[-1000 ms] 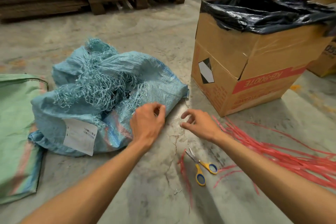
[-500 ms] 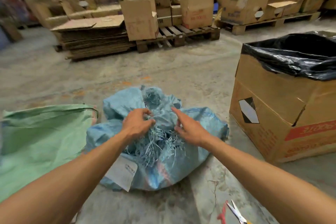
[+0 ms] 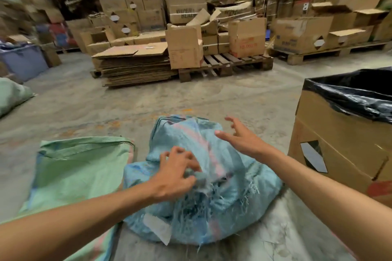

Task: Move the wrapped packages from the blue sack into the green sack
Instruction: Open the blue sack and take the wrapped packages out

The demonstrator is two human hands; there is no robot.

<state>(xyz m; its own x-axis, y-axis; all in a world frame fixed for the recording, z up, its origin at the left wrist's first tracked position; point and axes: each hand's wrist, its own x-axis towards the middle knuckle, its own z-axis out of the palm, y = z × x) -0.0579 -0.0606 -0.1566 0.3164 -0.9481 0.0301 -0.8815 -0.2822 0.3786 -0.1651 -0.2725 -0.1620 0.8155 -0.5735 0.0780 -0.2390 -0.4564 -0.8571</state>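
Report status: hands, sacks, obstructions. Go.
Left hand gripping frayed mouth of blue sack; right hand open above it. Green sack flat alongside, left. No packages visible. Nothing blocking.

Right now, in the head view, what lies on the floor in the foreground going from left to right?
green sack → blue sack, with the left hand on its frayed opening and the right hand open over its top → cardboard box lined with a black bag.
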